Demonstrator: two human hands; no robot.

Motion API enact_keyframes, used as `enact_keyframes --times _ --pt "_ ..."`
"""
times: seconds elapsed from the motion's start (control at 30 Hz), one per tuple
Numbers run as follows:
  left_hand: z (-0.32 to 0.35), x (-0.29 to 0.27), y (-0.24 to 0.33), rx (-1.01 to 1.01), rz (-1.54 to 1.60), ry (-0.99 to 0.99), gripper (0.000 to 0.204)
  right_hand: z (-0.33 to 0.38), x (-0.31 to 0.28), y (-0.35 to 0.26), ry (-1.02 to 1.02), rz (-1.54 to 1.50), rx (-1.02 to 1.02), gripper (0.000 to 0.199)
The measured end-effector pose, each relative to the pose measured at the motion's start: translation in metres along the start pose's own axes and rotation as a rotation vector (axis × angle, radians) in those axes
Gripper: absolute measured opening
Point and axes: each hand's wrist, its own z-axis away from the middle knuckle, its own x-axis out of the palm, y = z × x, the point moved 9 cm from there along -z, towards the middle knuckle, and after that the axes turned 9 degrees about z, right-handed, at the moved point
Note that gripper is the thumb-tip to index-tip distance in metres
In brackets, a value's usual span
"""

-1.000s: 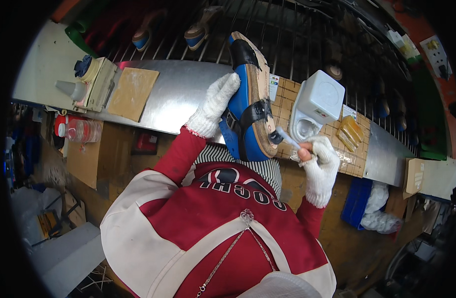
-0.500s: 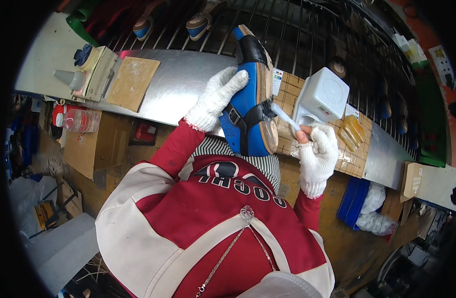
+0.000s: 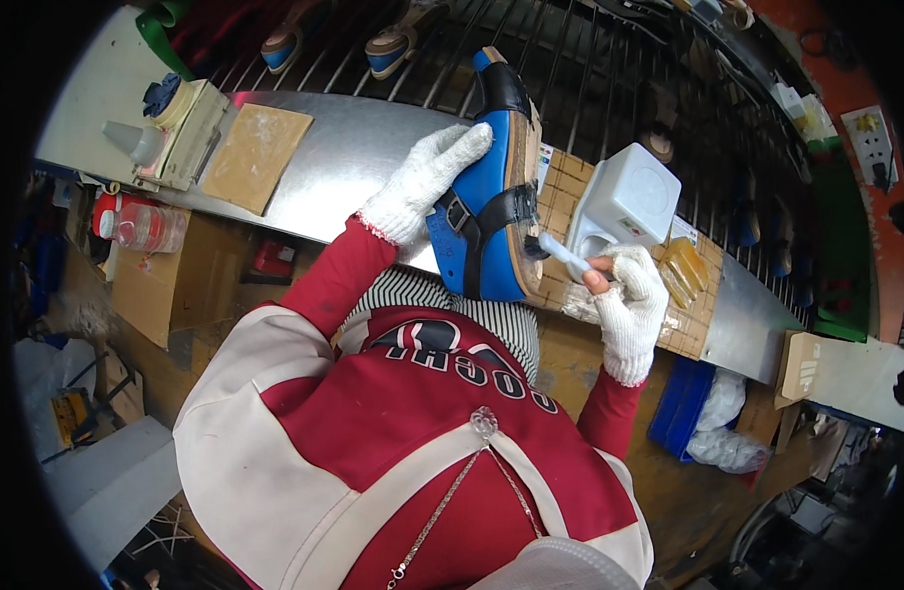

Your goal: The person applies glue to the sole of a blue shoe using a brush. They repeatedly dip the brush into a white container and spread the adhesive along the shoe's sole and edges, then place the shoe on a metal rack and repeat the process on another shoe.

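Blue sandal (image 3: 488, 177) in left grip (image 3: 422, 183), brush (image 3: 562, 254) (dark-tipped) beside it.

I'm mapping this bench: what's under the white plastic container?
A tan, grid-lined board, lying on the metal bench. Whatever lies directly beneath the white plastic container is covered, and the right hand with its brush hides more of the board.

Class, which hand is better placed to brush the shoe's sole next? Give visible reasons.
Probably the right hand: it holds the brush, bristles close by the sole. The left hand is occupied holding the blue shoe.
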Motion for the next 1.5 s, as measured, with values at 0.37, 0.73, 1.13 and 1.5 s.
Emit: enact_keyframes --times 0.37,0.73,1.13,1.5 --pt "-0.010 -0.003 -0.002 -0.063 -0.003 -0.078 0.079 -0.018 0.008 -0.010 0.033 0.026 -0.087 0.019" --pt "-0.002 0.002 -0.012 -0.255 0.114 -0.130 0.083 -0.032 0.005 -0.020 -0.038 -0.060 -0.185 0.021" --pt "0.025 0.024 -0.019 0.262 -0.274 -0.756 0.070 -0.068 0.046 -0.067 -0.155 -0.145 -0.404 0.021" --pt "0.044 0.003 -0.121 -0.677 1.351 -0.692 0.078 -0.077 0.073 -0.084 -0.279 -0.032 -0.567 0.023"
